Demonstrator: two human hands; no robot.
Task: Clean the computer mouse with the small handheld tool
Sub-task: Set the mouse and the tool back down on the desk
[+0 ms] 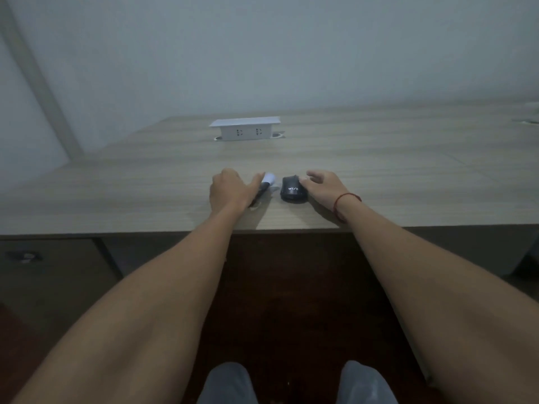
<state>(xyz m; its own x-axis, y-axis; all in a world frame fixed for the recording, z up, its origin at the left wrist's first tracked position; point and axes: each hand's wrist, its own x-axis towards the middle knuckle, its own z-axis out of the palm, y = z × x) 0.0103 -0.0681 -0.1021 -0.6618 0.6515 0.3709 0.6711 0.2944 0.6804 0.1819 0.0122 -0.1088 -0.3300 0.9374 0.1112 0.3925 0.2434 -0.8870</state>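
Observation:
A black computer mouse [292, 191] with white lettering lies on the wooden desk [379, 170], near its front edge. My right hand [323, 186] rests against the mouse's right side, fingers spread and touching it. Left of the mouse lies the small handheld tool [266, 185], black in the body with a white tip pointing away from me. My left hand [230, 191] covers the tool's near end, thumb along its shaft and fingers curled down around it. A red string circles my right wrist.
A white pop-up socket box [245, 129] stands at the middle back of the desk. A grey wall rises behind. The desk's front edge runs just under my forearms, with dark floor and my knees below. A drawer unit [52, 269] sits at lower left.

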